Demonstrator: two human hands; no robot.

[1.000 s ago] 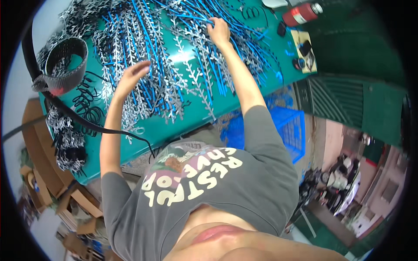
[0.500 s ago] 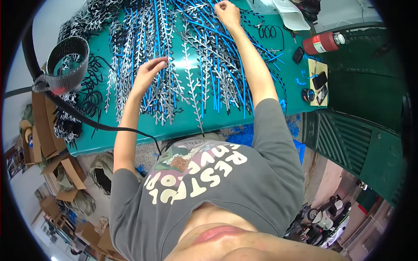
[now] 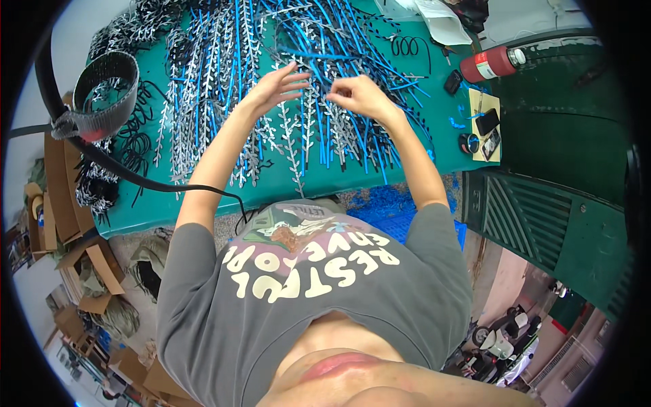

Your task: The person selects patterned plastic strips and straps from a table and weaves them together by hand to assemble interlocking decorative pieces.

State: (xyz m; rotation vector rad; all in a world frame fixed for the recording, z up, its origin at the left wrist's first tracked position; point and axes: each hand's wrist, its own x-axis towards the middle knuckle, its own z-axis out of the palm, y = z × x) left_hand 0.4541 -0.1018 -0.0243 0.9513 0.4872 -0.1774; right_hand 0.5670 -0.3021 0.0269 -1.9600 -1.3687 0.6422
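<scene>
My left hand point(image 3: 274, 89) is over the middle of the table, its fingers stretched out and apart, with nothing in them. Just to its right my right hand point(image 3: 361, 97) is closed, thumb and fingers curled together; what they hold, if anything, I cannot make out. Beneath both hands lie silver-grey and black leaf-shaped strands point(image 3: 291, 146), spread lengthwise toward me. Bright blue thin tubes point(image 3: 332, 136) run among them, and some loop above the hands at the far side. The two hands are a short gap apart.
The green table point(image 3: 146, 210) bears a dark heap of strands point(image 3: 129, 27) at far left and black coils point(image 3: 135, 152). A clear ribbed cup point(image 3: 105, 102) hangs on a black bent arm point(image 3: 163, 184). At right are a red bottle point(image 3: 491, 66) and phones point(image 3: 487, 122) on a board.
My right hand has come back from the far side toward the middle, staying closed. My left hand has moved right and slightly away from me, its fingers spreading. The view has shifted slightly.
</scene>
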